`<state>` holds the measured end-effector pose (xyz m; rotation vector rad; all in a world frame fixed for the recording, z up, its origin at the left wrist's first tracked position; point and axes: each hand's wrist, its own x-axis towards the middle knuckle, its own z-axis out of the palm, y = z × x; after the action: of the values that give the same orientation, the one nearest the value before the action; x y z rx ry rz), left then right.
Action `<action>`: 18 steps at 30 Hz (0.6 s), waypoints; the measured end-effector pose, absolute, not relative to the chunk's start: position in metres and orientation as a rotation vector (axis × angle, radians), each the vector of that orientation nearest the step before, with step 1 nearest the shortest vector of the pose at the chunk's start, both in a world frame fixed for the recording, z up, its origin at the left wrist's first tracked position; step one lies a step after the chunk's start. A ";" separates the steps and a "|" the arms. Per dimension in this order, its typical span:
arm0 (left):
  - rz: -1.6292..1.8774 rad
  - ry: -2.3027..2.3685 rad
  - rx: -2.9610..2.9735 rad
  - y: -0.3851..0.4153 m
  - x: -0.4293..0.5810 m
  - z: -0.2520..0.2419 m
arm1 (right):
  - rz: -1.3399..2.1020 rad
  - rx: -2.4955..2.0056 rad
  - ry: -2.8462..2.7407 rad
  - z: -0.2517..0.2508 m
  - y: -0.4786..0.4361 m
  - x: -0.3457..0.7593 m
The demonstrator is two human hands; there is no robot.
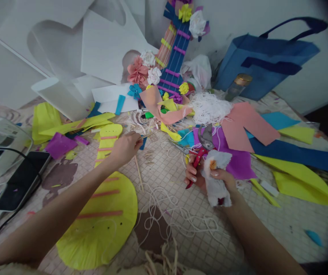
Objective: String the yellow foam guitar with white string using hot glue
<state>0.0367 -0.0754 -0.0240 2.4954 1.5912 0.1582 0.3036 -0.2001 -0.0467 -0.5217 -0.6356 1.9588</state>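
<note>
My left hand (127, 147) reaches forward over a yellow paper guitar shape (100, 214) with pink strips, its fingers pinched on a thin stick-like object (146, 135) I cannot make out. My right hand (209, 177) is closed on red-handled pruning shears (202, 147), grey blades pointing up, together with a white cloth (217, 179) bunched against the palm. White string (164, 206) lies looped on the tiled table between my arms. A thin wooden stick (139, 172) lies beside the yellow shape.
Coloured paper scraps (269, 152) cover the table's right side. A blue paper guitar with paper flowers (175, 57) leans at the back. White foam boards (75, 49) stand rear left, a blue bag (267, 57) rear right. A dark tablet (20, 183) with cables lies left.
</note>
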 end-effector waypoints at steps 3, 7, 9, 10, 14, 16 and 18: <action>0.169 1.541 2.480 -0.075 0.038 -0.027 | 1.957 -0.538 -0.634 -0.048 -0.200 0.305; 0.130 1.518 2.461 -0.078 0.042 -0.032 | 1.984 -0.518 -0.644 -0.049 -0.200 0.306; 0.157 1.559 2.454 -0.074 0.042 -0.031 | 1.974 -0.506 -0.635 -0.050 -0.201 0.306; 0.183 1.592 2.455 -0.070 0.041 -0.029 | 1.967 -0.504 -0.626 -0.050 -0.201 0.306; 0.265 1.772 2.453 -0.048 0.036 -0.022 | 1.960 -0.528 -0.608 -0.050 -0.202 0.305; 0.256 1.794 2.440 -0.041 0.035 -0.021 | 1.964 -0.532 -0.629 -0.050 -0.201 0.305; 0.242 1.726 2.442 -0.041 0.036 -0.022 | 1.957 -0.536 -0.640 -0.049 -0.201 0.305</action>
<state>0.0356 -0.0412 -0.0218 2.4415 1.7263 0.2420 0.3052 -0.2006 -0.0493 -0.5360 -0.6397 1.9570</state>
